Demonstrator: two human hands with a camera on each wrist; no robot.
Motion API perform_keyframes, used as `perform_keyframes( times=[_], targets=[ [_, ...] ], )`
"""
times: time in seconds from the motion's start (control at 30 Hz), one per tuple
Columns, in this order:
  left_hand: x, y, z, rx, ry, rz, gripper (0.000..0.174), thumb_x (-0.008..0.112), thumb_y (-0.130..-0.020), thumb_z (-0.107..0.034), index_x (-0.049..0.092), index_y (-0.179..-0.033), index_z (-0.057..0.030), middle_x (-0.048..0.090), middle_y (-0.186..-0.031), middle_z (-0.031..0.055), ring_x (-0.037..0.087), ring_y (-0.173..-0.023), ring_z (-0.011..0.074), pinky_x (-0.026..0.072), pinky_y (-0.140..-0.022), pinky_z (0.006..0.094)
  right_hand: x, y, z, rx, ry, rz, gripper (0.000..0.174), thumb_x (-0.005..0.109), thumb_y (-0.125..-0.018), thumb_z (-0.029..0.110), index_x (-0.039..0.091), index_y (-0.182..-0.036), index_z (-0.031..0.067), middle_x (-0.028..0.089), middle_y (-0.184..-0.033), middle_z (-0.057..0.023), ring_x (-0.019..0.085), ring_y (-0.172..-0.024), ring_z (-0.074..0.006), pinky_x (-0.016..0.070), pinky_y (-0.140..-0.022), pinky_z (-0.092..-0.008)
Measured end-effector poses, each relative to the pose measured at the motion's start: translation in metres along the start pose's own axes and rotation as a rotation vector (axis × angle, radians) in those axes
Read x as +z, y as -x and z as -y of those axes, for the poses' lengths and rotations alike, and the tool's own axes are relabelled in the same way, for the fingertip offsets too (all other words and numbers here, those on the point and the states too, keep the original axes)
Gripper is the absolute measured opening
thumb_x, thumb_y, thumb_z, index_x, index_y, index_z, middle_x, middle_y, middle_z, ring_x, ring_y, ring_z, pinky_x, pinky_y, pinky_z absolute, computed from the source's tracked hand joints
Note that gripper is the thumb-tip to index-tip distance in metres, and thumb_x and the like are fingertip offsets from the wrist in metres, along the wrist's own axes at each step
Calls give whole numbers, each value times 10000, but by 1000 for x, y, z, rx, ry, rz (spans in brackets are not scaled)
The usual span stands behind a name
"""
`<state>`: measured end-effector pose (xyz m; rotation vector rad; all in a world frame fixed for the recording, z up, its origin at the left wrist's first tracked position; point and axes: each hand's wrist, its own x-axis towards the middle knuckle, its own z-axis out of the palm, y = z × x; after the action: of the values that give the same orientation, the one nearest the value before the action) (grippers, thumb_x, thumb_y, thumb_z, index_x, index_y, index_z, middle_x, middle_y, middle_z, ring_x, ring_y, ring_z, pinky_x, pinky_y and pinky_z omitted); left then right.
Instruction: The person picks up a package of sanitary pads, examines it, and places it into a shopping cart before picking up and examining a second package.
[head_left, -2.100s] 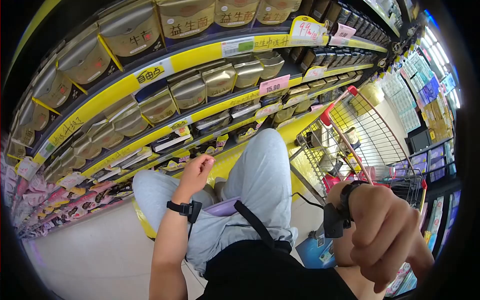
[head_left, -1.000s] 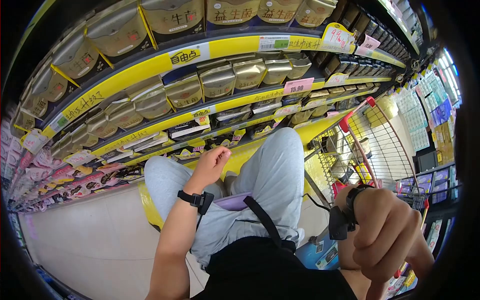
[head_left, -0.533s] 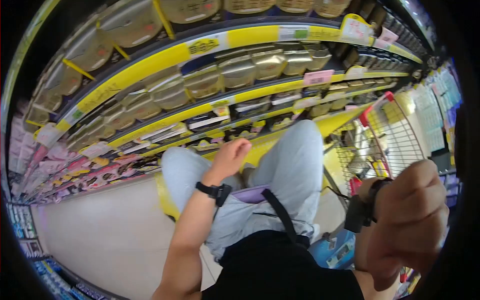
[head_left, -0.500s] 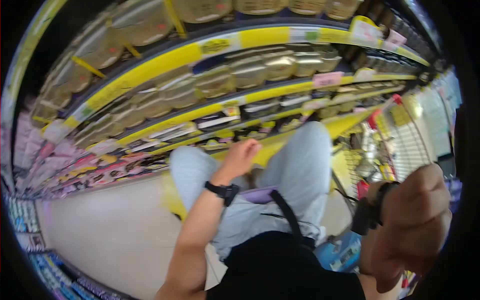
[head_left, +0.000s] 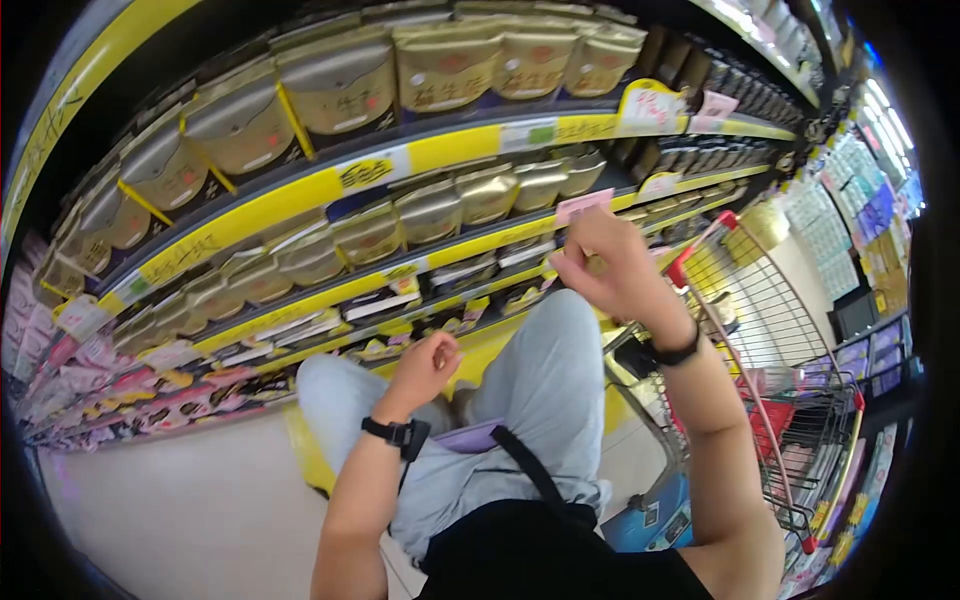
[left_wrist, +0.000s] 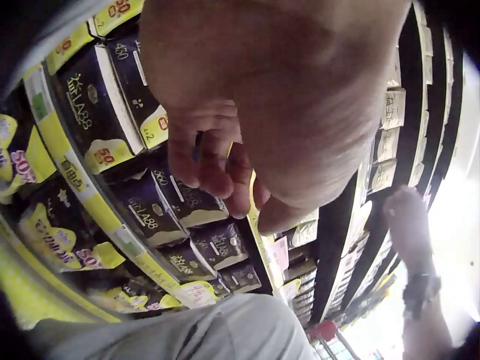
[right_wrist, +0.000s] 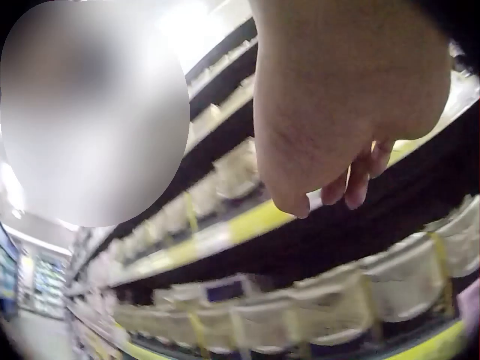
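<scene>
My left hand [head_left: 422,368] hovers over my lap between the knees, its fingers loosely curled around nothing. The left wrist view shows dark sanitary pad packs [left_wrist: 206,199] on the shelf beyond those fingers. My right hand [head_left: 610,262] is raised in front of the shelves, overlapping a pink price tag [head_left: 585,205] in the head view. Nothing shows between its fingers, which hang loosely bent in the right wrist view. Gold pouches [head_left: 447,65] stand in rows on the upper shelves, with more gold pouches [right_wrist: 330,311] below my right hand.
A wire shopping cart [head_left: 765,320] with red corners stands at my right, goods inside it. Yellow shelf edges [head_left: 290,185] curve across the front. A blue box [head_left: 655,515] sits on the floor by my right hip. Pale floor [head_left: 190,480] lies to the left.
My right hand has swung from beside the cart at lower right up and leftward to the shelf front. The left hand stays over my lap. The head view has shifted between frames.
</scene>
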<state>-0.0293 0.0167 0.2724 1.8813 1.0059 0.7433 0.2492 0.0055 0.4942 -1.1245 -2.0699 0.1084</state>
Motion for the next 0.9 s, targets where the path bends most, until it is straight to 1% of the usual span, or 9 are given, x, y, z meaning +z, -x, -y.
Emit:
perform_keyframes(
  times=[0.03,0.13,0.2,0.23,0.37,0.5,0.6,0.8,0.9],
  targets=[
    [0,0,-3,11,-38,22,145,715,-894,-164,626,-938,-57,618,-756,67,577,-629,195,454,-582,336,8,4,-41,60,137,-44,309,751,-770,75,489,-608,51,567,-689,-82,550,-682,-300,407,-649,-405],
    [2,-1,-1,31,-60,68,162,735,-871,-153,614,-891,-47,577,-735,69,553,-621,194,440,-578,333,11,15,-125,110,433,-148,253,782,-729,110,598,-885,35,627,-1055,-129,585,-1003,-326,466,-825,-423],
    [4,0,3,46,9,91,178,748,-860,-148,611,-863,-35,581,-753,71,541,-619,187,438,-580,324,12,14,-151,96,623,-213,466,805,-702,139,598,-1102,19,588,-1261,-147,545,-1166,-346,469,-925,-425],
    [4,1,4,41,9,98,183,755,-854,-141,612,-856,-27,582,-763,68,528,-615,178,434,-576,318,13,18,-161,216,677,-77,807,845,-666,201,459,-1345,-1,498,-1409,-174,465,-1295,-353,435,-1019,-422],
    [-3,1,-9,3,-65,60,173,773,-841,-147,633,-866,-49,573,-722,52,539,-620,157,437,-595,308,12,6,-160,365,861,140,812,864,-655,283,504,-1354,80,531,-1243,-157,490,-1180,-323,410,-982,-424],
    [-4,2,-5,-43,-43,72,158,761,-858,-165,652,-885,-53,594,-724,61,555,-636,169,436,-598,318,12,4,-164,390,972,106,643,854,-671,301,569,-1233,174,497,-1200,-119,428,-1213,-312,377,-971,-444],
    [-6,4,-9,17,-52,58,147,712,-902,-132,628,-903,-12,606,-756,80,537,-599,173,442,-579,305,4,14,-177,158,981,17,588,850,-683,310,572,-1175,144,518,-1119,-120,480,-1177,-314,389,-951,-442],
    [-6,4,2,37,-41,36,196,634,-972,-186,617,-924,3,593,-743,104,553,-615,213,434,-578,338,-26,50,-121,442,384,-206,542,872,-699,245,539,-1077,45,553,-945,-149,580,-912,-359,478,-818,-417],
    [-5,-1,-3,-30,-39,72,156,654,-951,-178,626,-944,-25,588,-749,78,546,-649,191,434,-619,335,-21,92,-112,520,53,-101,558,854,-779,246,550,-1189,21,626,-1083,-130,625,-1004,-278,489,-876,-368]
  ],
)
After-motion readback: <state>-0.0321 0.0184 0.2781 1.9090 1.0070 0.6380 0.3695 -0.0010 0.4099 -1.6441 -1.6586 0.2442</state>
